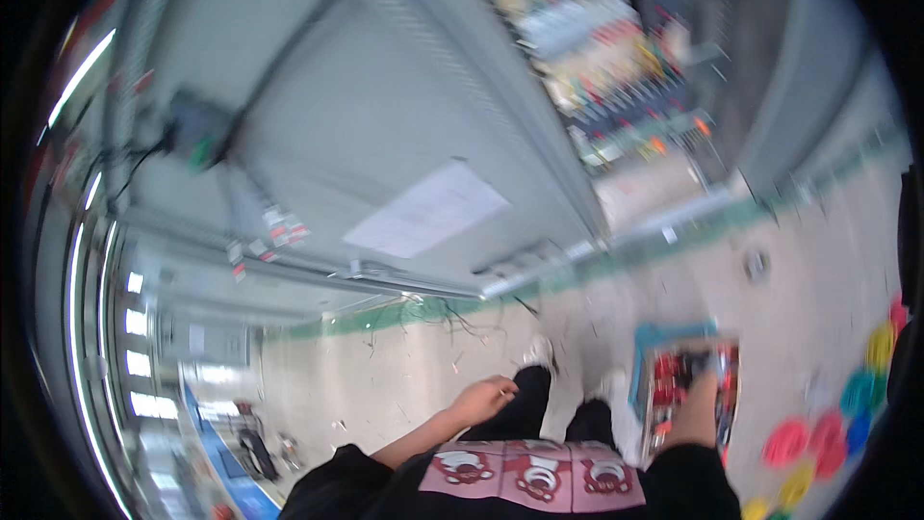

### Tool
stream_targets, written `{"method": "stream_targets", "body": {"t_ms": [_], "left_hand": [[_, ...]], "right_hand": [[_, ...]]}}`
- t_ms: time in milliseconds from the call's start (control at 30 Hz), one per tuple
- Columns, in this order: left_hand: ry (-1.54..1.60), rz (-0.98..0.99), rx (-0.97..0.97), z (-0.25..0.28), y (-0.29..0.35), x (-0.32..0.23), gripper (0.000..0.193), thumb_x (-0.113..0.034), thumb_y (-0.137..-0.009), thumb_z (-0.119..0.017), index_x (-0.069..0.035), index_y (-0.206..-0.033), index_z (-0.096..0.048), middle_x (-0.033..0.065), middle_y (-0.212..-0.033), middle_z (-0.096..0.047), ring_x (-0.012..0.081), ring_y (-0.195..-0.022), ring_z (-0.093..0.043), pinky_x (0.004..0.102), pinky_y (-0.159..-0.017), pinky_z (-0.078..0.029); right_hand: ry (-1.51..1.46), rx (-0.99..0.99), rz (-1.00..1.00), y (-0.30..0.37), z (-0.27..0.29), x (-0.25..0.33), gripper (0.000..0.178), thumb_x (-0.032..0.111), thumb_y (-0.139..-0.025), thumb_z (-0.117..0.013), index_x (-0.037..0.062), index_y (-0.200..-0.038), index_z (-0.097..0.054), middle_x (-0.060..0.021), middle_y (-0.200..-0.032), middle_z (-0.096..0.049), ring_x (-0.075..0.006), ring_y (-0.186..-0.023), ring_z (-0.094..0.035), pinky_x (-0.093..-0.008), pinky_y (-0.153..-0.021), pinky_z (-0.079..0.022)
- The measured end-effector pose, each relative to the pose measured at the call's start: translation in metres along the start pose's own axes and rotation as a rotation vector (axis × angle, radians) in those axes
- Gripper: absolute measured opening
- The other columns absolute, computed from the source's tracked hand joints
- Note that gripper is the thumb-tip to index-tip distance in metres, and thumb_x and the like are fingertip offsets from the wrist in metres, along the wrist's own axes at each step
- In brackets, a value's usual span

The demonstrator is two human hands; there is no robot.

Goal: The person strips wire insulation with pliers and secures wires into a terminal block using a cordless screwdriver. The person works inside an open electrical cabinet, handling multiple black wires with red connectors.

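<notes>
My left hand (484, 400) is held in front of my body above my leg, its fingers curled together. A tiny pale bit shows at the fingertips, too blurred to name. On the right, my right hand (708, 383) reaches down over an open box (737, 385) of red and black small parts. Its fingers are smeared by motion and merge with the box's contents. Under the box, a blue crate (639, 366) shows at the left and far sides. Ahead stands an open grey cabinet with wired electrical components (616, 67) inside.
The large grey cabinet door (404, 125) swings out at the left, with a white paper sheet (428, 210) on it. Black wire scraps (462, 318) lie on the floor by a green strip. Coloured coils (828, 443) lie at the right. A blue-edged bench (217, 443) stands far left.
</notes>
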State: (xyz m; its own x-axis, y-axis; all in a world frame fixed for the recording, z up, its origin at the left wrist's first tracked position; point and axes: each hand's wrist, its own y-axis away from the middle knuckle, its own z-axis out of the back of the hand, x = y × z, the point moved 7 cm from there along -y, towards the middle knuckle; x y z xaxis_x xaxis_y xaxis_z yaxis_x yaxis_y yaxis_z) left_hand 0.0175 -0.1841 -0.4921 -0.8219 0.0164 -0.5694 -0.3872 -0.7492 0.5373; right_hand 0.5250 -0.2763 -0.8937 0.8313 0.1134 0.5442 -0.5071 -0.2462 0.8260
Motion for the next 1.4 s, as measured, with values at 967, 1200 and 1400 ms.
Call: {"method": "stream_targets", "body": {"t_ms": [967, 1200, 1400], "left_hand": [[-0.339, -0.856, -1.588, 0.549, 0.199, -0.216, 0.024, -0.012, -0.077, -0.081, -0.004, -0.091, -0.063, 0.0037, -0.088, -0.058, 0.0182, -0.077, -0.059, 0.0291, -0.067, -0.047], [-0.381, -0.827, -1.689, 0.567, 0.186, -0.229, 0.026, -0.012, -0.077, -0.08, -0.003, -0.085, -0.058, 0.0045, -0.081, -0.055, 0.0186, -0.065, -0.051, 0.0339, -0.061, -0.045], [-0.338, -0.838, -1.625, 0.563, 0.187, -0.225, 0.021, -0.011, -0.08, -0.077, -0.006, -0.086, -0.057, 0.0043, -0.075, -0.055, 0.0195, -0.06, -0.052, 0.0345, -0.057, -0.044]], "right_hand": [[0.278, 0.953, 1.121, 0.648, -0.42, 0.113, 0.036, 0.009, -0.083, -0.074, 0.0058, -0.112, -0.053, -0.0001, -0.094, -0.059, -0.0108, -0.082, -0.059, -0.0273, -0.071, -0.052], [-0.014, 1.088, 1.427, 0.796, -0.514, 0.156, 0.023, 0.007, -0.088, -0.071, 0.003, -0.108, -0.059, -0.0069, -0.091, -0.068, -0.0118, -0.071, -0.065, -0.027, -0.063, -0.053], [-0.188, 1.268, 1.245, 0.853, -0.562, 0.198, 0.028, 0.008, -0.093, -0.066, 0.0037, -0.119, -0.057, -0.013, -0.115, -0.069, -0.0153, -0.087, -0.07, -0.0246, -0.067, -0.055]]}}
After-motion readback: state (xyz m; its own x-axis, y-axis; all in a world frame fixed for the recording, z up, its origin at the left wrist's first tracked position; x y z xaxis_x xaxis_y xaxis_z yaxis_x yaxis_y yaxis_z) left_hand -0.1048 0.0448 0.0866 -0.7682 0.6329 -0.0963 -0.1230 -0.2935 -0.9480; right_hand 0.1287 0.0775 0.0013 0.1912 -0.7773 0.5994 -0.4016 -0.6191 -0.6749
